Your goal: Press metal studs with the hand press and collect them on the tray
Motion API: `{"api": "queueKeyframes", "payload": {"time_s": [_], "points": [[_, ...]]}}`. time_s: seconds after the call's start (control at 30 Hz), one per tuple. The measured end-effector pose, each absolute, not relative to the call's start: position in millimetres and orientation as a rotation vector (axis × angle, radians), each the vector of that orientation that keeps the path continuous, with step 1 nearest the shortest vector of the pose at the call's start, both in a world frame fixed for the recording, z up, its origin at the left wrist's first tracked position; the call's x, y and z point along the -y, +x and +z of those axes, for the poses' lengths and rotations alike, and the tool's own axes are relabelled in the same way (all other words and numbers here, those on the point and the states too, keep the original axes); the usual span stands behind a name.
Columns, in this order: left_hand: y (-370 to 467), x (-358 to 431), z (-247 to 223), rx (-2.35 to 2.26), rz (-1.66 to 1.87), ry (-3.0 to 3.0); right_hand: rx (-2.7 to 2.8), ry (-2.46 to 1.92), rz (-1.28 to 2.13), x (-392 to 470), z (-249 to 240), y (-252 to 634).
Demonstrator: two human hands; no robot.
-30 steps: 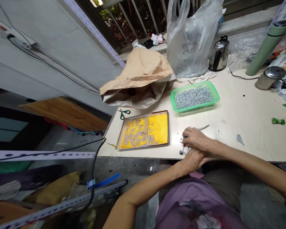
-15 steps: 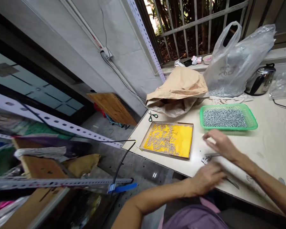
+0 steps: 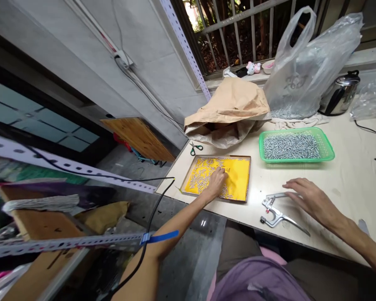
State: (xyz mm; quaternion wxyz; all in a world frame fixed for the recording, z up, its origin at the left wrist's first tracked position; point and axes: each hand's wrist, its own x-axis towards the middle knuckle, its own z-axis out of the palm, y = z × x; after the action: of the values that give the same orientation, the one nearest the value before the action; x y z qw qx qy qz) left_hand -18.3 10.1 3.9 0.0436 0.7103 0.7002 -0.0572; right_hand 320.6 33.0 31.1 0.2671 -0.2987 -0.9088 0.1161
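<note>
My left hand (image 3: 217,182) reaches into the shallow yellow-bottomed tray (image 3: 240,179), its fingers pinched together among small metal pins (image 3: 199,179); what they hold, if anything, is too small to name. At the right, my right hand (image 3: 310,195) rests by the upper handle of silver hand pliers (image 3: 277,217), fingers stretched and thumb apart. The pliers lie spread on the table near its front edge. Behind them a green basket (image 3: 327,155) holds a heap of similar metal pieces (image 3: 291,146).
Green-handled scissors (image 3: 195,148) lie behind the tray. Farther back are an open brown paper bag (image 3: 235,102), a clear plastic bag (image 3: 297,79) and a metal kettle (image 3: 340,94). A black cable (image 3: 158,213) hangs near my left forearm.
My left hand has moved from beside the pliers to the tray, left and forward. My right hand has shifted right and slightly down. The pliers now show fully, and the view has tilted slightly.
</note>
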Motion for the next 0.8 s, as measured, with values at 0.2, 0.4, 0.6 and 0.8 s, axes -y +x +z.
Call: {"api": "queueKeyframes", "payload": {"time_s": [0.2,0.4,0.6,0.8], "points": [[25.5,5.6,13.2,-1.951,0.398,1.889,2.498,-0.993,0.474,25.6,6.9,354.1],[101.8,43.9,4.9,-1.660,0.450,1.165,2.563,-1.136,0.470,52.7,-11.1,364.2],[114.1,48.2,-8.4,-1.621,0.387,0.865,2.528,-1.180,0.533,57.0,-18.1,362.9],[110.2,46.4,-11.5,-1.595,0.273,0.841,2.467,-1.180,0.613,57.8,-19.7,362.6]]}}
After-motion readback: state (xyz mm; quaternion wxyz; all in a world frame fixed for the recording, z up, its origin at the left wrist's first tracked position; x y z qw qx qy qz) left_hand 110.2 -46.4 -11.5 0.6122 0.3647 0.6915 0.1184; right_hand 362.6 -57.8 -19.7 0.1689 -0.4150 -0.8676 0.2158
